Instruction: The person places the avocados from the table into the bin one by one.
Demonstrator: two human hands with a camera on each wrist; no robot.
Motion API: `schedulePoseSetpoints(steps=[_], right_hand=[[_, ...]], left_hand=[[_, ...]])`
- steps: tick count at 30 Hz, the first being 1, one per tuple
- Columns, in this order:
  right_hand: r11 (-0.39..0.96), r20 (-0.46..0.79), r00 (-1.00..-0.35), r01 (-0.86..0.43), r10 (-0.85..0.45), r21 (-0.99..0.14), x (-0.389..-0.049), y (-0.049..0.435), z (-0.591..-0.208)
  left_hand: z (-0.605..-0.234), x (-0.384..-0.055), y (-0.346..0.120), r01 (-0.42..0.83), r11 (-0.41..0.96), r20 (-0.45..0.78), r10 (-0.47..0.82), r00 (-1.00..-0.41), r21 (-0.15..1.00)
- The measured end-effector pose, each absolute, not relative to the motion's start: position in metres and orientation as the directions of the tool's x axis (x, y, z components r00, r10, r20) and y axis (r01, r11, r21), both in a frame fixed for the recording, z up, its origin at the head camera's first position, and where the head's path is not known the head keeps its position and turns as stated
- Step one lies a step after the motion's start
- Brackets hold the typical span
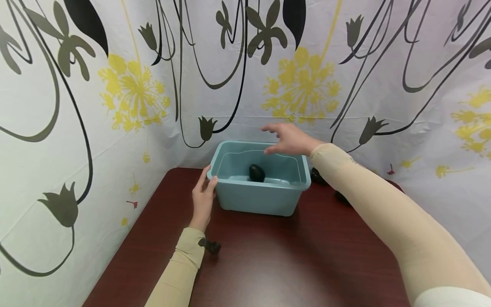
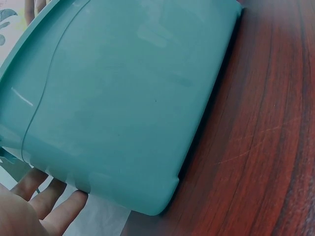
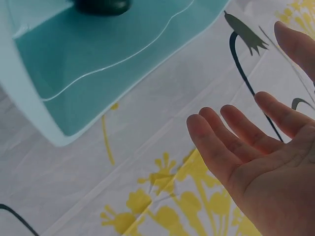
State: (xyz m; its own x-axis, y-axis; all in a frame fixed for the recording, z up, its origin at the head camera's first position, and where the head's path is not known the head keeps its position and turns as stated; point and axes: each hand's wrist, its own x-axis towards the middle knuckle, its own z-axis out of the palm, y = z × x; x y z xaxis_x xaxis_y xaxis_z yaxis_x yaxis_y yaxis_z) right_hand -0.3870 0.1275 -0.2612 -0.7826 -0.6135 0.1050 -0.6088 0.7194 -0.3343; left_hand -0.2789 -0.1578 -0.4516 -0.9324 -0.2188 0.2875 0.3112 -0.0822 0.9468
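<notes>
A light blue plastic bin (image 1: 257, 198) stands on the dark red table against the patterned cloth. Inside it lies a dark green, egg-shaped avocado (image 1: 256, 173), partly visible in the right wrist view too. My left hand (image 1: 203, 196) holds the bin's near left corner, thumb at the front rim and fingers along the end wall; in the left wrist view those fingers (image 2: 66, 209) touch the wall under the rim. Above the bin's far right part, my right hand (image 1: 291, 138) hovers with fingers spread and nothing in them. The right wrist view shows its palm (image 3: 275, 182) bare.
Dark objects (image 1: 317, 176) sit on the table right of the bin, partly hidden behind the right forearm. A cloth (image 1: 238, 102) with flower prints hangs behind and to the left. The wood-grain tabletop (image 1: 261, 264) extends in front of the bin.
</notes>
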Motion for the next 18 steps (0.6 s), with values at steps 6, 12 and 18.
schedulePoseSetpoints(steps=[6,12,18], right_hand=[[0.727,0.108,-0.785,-0.609,-0.61,-0.317,-0.386,0.151,-0.261],[0.759,0.097,-0.802,-0.59,-0.589,-0.274,-0.382,0.173,-0.262],[0.777,0.102,-0.815,-0.575,-0.57,-0.255,-0.375,0.193,-0.264]], left_hand=[[-0.452,-0.278,-0.157,0.306,-0.072,0.286,-0.209,-0.935,0.949],[-0.452,-0.279,-0.157,0.306,-0.067,0.286,-0.211,-0.935,0.95],[-0.451,-0.279,-0.158,0.297,-0.06,0.278,-0.215,-0.936,0.953]])
